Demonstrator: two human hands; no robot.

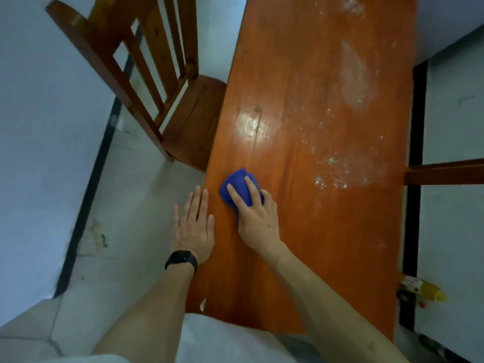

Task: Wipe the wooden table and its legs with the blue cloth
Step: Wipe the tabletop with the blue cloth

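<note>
The long reddish wooden table (327,231) runs away from me through the middle of the view, with whitish dusty smears on its far and right parts. A bunched blue cloth (237,183) lies on the top near the left edge. My right hand (255,218) presses down on it, fingers spread over the cloth. At the table's left edge my left hand (192,226) rests flat with fingers apart, holding nothing; a black watch sits on its wrist. The table legs are hidden.
A wooden chair (146,74) stands at the table's left side, its seat partly under the top. A wooden rail (445,171) sticks out at the right. A yellow item (429,292) lies on the floor at the right. Pale tiled floor lies to the left.
</note>
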